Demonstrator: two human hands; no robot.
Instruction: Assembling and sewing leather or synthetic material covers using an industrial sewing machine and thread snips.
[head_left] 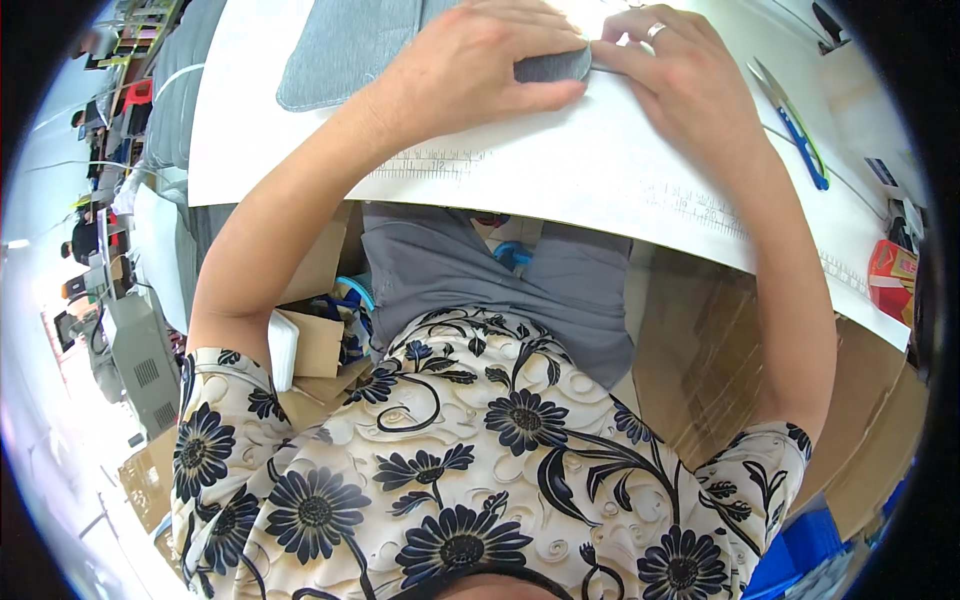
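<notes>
A grey fabric piece with rounded corners lies on the white table at the top of the head view. My left hand rests flat on it, fingers stretched out to the right and thumb apart. Between that thumb and forefinger a rounded end of grey fabric shows. Close to the left fingertips, my right hand, with a ring on one finger, has its fingers bent and closed at the fabric's right edge. The left fingers and the bright glare hide part of the fabric there.
The white table has ruler markings along its near edge. Scissors with a blue and green handle lie right of my right hand. A red box stands at the right end. Grey fabric is piled left; cardboard boxes stand below.
</notes>
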